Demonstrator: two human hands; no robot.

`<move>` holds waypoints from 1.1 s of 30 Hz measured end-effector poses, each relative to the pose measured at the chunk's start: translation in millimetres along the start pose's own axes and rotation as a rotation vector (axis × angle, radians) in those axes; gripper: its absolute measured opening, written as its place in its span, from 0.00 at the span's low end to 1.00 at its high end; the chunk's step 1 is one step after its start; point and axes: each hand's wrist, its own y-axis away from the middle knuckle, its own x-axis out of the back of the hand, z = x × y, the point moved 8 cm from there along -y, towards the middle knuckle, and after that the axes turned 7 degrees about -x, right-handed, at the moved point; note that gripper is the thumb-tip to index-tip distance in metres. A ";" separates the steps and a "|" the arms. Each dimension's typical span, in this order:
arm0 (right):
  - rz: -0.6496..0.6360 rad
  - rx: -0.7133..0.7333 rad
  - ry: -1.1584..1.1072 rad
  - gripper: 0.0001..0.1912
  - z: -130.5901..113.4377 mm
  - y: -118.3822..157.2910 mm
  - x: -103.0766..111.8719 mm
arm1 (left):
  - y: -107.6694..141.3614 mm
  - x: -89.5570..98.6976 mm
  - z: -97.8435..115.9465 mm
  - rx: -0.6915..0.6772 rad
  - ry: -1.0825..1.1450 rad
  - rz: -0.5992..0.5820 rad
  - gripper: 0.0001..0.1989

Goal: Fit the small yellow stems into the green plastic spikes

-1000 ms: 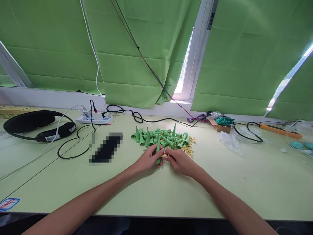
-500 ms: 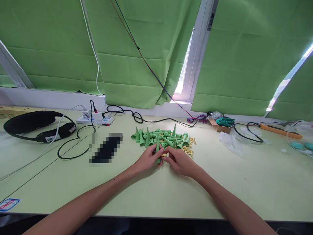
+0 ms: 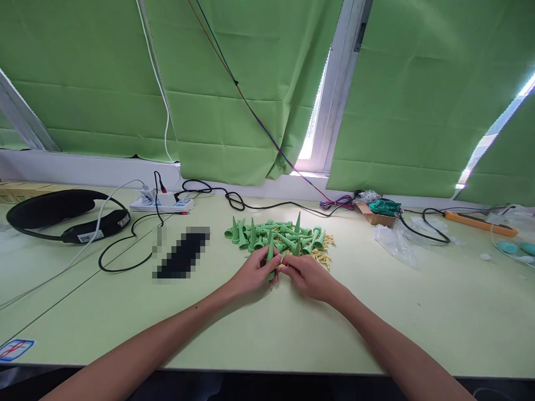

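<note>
My left hand (image 3: 253, 272) is closed around a green plastic cone spike (image 3: 271, 252), its tip pointing up. Against the side of that spike, my right hand (image 3: 311, 277) pinches a small yellow plastic piece (image 3: 281, 268), mostly covered by the fingers. Both hands meet just in front of a heap of green cone spikes (image 3: 252, 236), some standing upright and others lying on their sides. At the heap's right edge lie several small yellow pieces (image 3: 321, 258). Whether the held piece sits inside the spike is hidden.
A black neckband-like device (image 3: 94, 227) and a power strip (image 3: 162, 201) are on the left, with a pixelated dark area nearer the heap. Black cable (image 3: 276, 206) runs along the back. To the right are a small cardboard box (image 3: 378, 219), clear plastic bags (image 3: 395, 243) and an orange strip (image 3: 480, 223).
The right fingers have closed in slightly on the spike, and less of the yellow piece shows. The spike has shifted very little; the heap is unchanged.
</note>
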 end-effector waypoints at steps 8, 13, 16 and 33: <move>0.009 -0.058 0.011 0.18 0.4 -0.6 1.7 | 0.7 -1.4 1.4 -0.006 0.041 -0.011 0.16; 0.011 -0.089 -0.039 0.07 0.5 0.4 3.4 | -0.8 1.7 2.9 -0.013 0.026 0.028 0.16; 0.024 -0.065 -0.027 0.04 -0.4 0.6 3.9 | -0.5 2.5 2.0 -0.012 0.004 0.032 0.17; 0.003 -0.090 -0.031 0.06 0.0 1.1 4.2 | 0.8 2.2 6.0 -0.030 -0.046 0.037 0.17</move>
